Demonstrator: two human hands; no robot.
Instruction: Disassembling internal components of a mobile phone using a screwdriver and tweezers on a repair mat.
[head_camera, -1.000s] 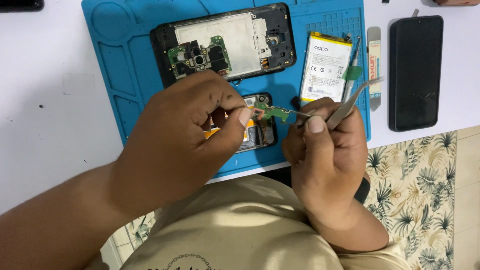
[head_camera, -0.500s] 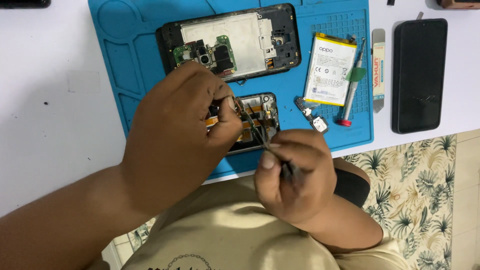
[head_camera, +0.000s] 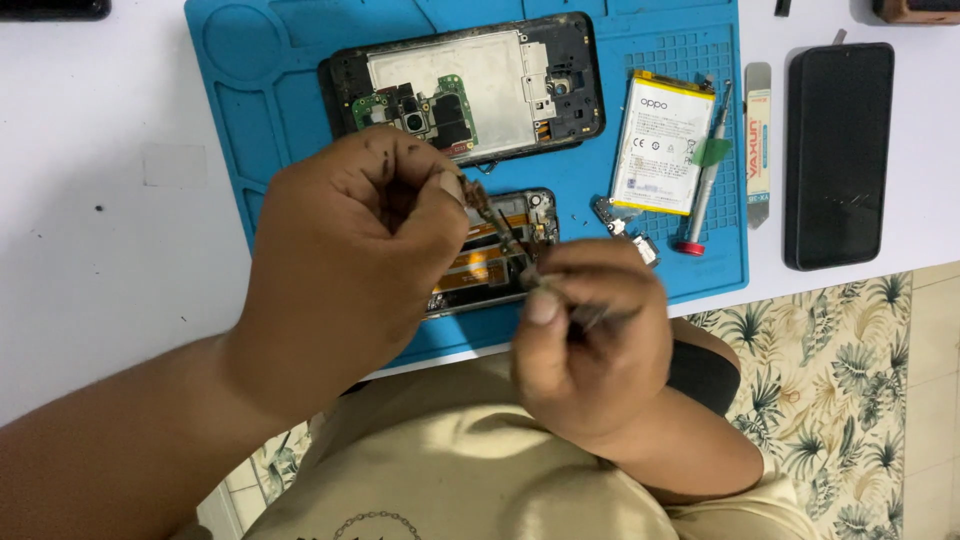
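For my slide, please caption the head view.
Two hands work with tweezers over an opened phone on a blue mat.

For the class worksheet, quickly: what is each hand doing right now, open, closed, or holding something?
Left hand: closed, pinching a small part over the blue mat.
Right hand: closed on thin tweezers.

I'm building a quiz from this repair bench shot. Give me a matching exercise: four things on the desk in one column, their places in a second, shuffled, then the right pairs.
Things:
1. opened phone
2. battery
3. screwdriver
4. black phone

Places:
A. on the white table, right of the blue mat
B. at the top of the mat, above the left hand
C. on the mat, left of the screwdriver
D. on the mat between the battery and the mat's right edge, red end nearest the person

Pairs: 1-B, 2-C, 3-D, 4-A
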